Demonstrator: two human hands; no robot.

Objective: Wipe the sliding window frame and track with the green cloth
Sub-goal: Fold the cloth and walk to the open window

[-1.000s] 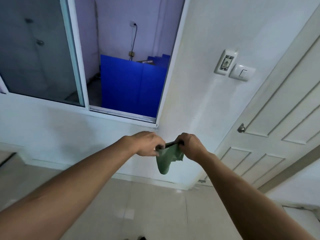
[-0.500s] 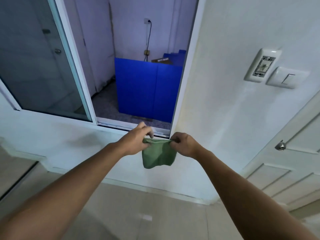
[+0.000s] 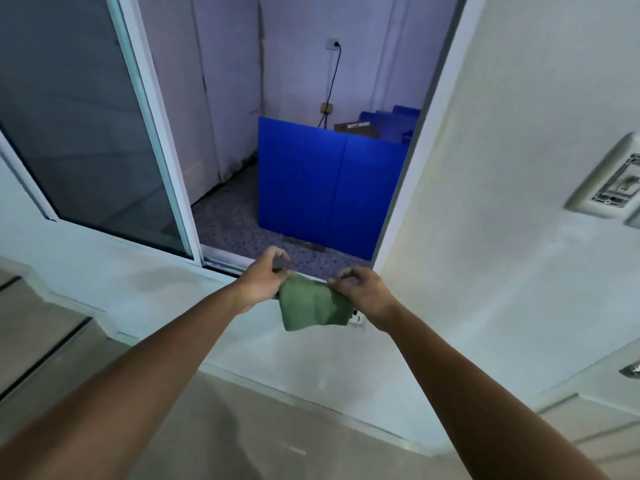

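The green cloth (image 3: 310, 308) hangs spread between my two hands just below the window's bottom track (image 3: 227, 261). My left hand (image 3: 264, 278) pinches its upper left corner and my right hand (image 3: 360, 292) pinches its upper right corner. Both hands hover at the sill, in front of the open right half of the window. The white sliding sash (image 3: 159, 140) with tinted glass stands slid to the left. The white right-hand frame post (image 3: 420, 133) rises beside my right hand. The stretch of track behind my hands and the cloth is hidden.
Through the opening stands a blue folded panel (image 3: 329, 188) on a speckled floor, with a cable and wall socket (image 3: 333, 45) behind. On the right wall sit a switch plate (image 3: 613, 178) and a door knob (image 3: 632, 370). Tiled floor lies below.
My hands and the cloth have risen from below the sill up to the bottom track. The cloth has been pulled wider between my hands. The view has closed in on the window.
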